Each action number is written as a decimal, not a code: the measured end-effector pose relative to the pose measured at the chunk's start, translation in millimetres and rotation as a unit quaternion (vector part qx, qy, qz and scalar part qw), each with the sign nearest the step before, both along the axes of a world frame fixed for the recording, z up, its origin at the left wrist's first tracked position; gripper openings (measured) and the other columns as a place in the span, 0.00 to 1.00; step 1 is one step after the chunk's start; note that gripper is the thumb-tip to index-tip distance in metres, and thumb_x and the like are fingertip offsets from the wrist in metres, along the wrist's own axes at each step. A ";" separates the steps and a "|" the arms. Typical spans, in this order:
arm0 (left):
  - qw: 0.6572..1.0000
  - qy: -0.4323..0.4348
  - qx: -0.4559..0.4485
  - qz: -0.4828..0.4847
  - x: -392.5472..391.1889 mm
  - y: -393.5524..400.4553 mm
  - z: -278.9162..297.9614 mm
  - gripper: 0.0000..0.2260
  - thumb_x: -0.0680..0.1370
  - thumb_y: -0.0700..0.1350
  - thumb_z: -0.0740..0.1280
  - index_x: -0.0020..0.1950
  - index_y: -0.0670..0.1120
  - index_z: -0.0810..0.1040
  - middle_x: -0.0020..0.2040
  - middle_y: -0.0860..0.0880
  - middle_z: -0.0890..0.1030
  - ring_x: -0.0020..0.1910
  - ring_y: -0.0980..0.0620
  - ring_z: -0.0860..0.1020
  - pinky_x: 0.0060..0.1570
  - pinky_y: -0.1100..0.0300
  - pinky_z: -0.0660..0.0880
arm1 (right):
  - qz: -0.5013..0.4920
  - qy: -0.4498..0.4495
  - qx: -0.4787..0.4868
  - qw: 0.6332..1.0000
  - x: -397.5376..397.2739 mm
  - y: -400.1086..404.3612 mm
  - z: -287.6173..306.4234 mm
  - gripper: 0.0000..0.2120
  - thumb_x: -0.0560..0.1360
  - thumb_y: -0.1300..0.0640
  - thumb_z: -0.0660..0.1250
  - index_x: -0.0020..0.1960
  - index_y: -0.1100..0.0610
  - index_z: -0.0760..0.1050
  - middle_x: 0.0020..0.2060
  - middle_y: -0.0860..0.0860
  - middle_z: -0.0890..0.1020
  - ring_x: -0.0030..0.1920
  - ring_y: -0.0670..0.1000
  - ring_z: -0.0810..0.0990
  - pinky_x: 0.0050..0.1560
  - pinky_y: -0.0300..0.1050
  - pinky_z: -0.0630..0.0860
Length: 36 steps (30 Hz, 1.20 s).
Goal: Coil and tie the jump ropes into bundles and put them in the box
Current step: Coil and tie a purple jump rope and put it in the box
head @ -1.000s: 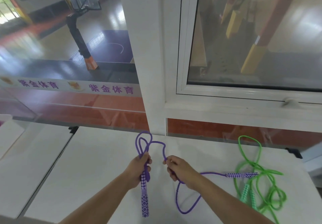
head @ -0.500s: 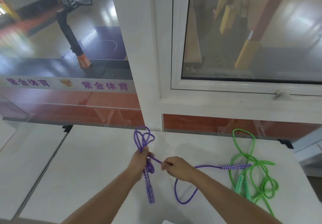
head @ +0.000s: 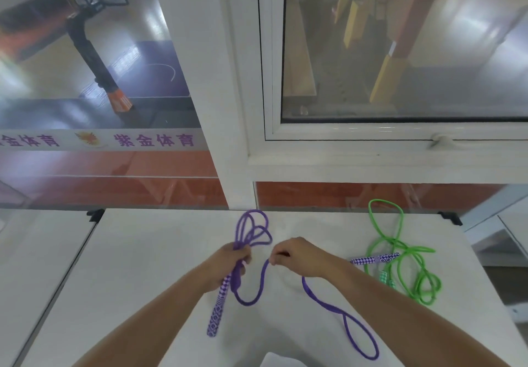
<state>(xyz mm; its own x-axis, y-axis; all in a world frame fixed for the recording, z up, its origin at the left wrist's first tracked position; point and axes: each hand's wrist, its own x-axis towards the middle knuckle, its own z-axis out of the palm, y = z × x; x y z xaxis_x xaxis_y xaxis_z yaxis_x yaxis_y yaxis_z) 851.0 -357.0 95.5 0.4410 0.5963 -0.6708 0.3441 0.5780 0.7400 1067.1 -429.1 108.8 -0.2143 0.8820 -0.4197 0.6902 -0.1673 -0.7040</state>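
You have the white bench (head: pixel 160 266) in front of you, pushed up against a glazed white window frame (head: pixel 228 109) with a sports hall beyond. On the right of the bench, well apart from your hands, the green jump rope (head: pixel 400 249) lies loose and uncoiled, and it has not been dealt with yet; no box is in view. The purple jump rope (head: pixel 251 299) is the one in hand. Your left hand (head: pixel 228 266) is closed round a gathered bunch of its loops, which fan out above the fist toward the window, and one patterned handle (head: pixel 218 306) hangs below the fist, its long axis running down toward you. Your right hand (head: pixel 297 256) pinches the free cord between thumb and fingertips just beside the left, with a slack bight drooping between the two hands. From the right hand the rest of the cord trails down and to the right in a long loop on the bench, then leads to the second purple handle (head: pixel 375 259), which lies crosswise, touching the green rope. So the slack you have yet to gather lies to the right and toward you, nearer your right hand; the likely next move is feeding it leftward into the held bunch, and the far handle may drag the green cord along.
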 end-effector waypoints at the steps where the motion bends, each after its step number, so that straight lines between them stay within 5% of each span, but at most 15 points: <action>1: 1.000 -0.005 -0.016 -0.013 6.6 -8.7 4.4 0.10 0.85 0.43 0.59 0.50 0.40 0.76 0.36 0.46 0.79 0.27 0.53 0.71 0.28 0.63 0.71 | -0.011 -0.019 0.024 0.999 -3.5 2.4 -0.6 0.11 0.82 0.50 0.63 0.50 0.51 0.82 0.43 0.42 0.81 0.44 0.44 0.79 0.47 0.39 0.73; 5: 0.998 -0.031 -0.046 -0.016 23.8 -30.1 10.9 0.16 0.83 0.50 0.62 0.52 0.37 0.79 0.44 0.40 0.83 0.29 0.52 0.72 0.31 0.60 0.73 | -0.095 -0.080 0.079 0.989 -11.8 6.4 -10.1 0.14 0.81 0.46 0.62 0.50 0.53 0.82 0.44 0.47 0.84 0.43 0.47 0.80 0.48 0.47 0.79; 11: 0.997 -0.015 -0.061 -0.048 20.0 -39.1 3.8 0.09 0.80 0.40 0.67 0.58 0.38 0.80 0.47 0.40 0.85 0.34 0.53 0.74 0.39 0.61 0.74 | -0.123 -0.090 0.025 0.988 -10.6 -2.2 -19.5 0.12 0.81 0.43 0.62 0.46 0.50 0.78 0.40 0.45 0.81 0.39 0.45 0.79 0.44 0.43 0.77; 15: 0.998 -0.011 -0.055 -0.026 -2.1 -24.0 -3.2 0.06 0.80 0.37 0.66 0.44 0.39 0.77 0.35 0.43 0.78 0.32 0.51 0.75 0.35 0.62 0.73 | -0.124 -0.081 0.010 0.989 17.1 -7.9 -26.7 0.13 0.79 0.41 0.66 0.42 0.49 0.75 0.36 0.47 0.80 0.37 0.48 0.78 0.41 0.44 0.73; 21: 0.988 0.044 0.017 0.148 -62.9 29.4 -12.8 0.10 0.83 0.37 0.61 0.41 0.41 0.73 0.30 0.47 0.71 0.29 0.49 0.78 0.33 0.58 0.72 | -0.239 -0.119 0.081 0.960 73.2 -23.1 -41.3 0.14 0.80 0.45 0.66 0.38 0.49 0.73 0.31 0.48 0.77 0.36 0.49 0.77 0.42 0.52 0.74; 26: 0.941 0.005 0.013 0.339 -66.2 34.7 -21.3 0.09 0.84 0.38 0.59 0.44 0.41 0.72 0.31 0.47 0.70 0.27 0.50 0.72 0.32 0.58 0.72 | -0.308 -0.084 0.043 0.947 49.7 -30.5 -45.2 0.11 0.83 0.54 0.61 0.42 0.52 0.74 0.35 0.48 0.78 0.42 0.55 0.78 0.44 0.45 0.67; 33: 0.969 -0.067 -0.046 0.232 8.8 -30.0 -35.2 0.06 0.84 0.41 0.62 0.49 0.40 0.73 0.34 0.46 0.73 0.30 0.50 0.72 0.37 0.54 0.73 | -0.193 0.037 0.007 0.980 -40.8 -21.5 -36.8 0.12 0.84 0.56 0.57 0.57 0.52 0.80 0.46 0.47 0.82 0.41 0.43 0.76 0.38 0.28 0.67; 36: 0.982 -0.070 -0.032 0.174 28.9 -46.4 -34.4 0.10 0.84 0.43 0.61 0.49 0.38 0.76 0.33 0.45 0.77 0.30 0.50 0.73 0.35 0.56 0.72 | -0.179 0.041 0.029 0.983 -54.8 -21.8 -35.6 0.14 0.83 0.58 0.59 0.44 0.54 0.80 0.35 0.45 0.79 0.34 0.39 0.75 0.41 0.33 0.71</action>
<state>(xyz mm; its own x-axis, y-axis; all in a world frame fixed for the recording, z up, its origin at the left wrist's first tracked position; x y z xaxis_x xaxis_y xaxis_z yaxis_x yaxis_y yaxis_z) 879.9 -403.4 61.1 0.3086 0.6861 -0.6588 0.0162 0.6888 0.7248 1012.3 -450.9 73.1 0.0824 0.9289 -0.3611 0.5359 -0.3468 -0.7698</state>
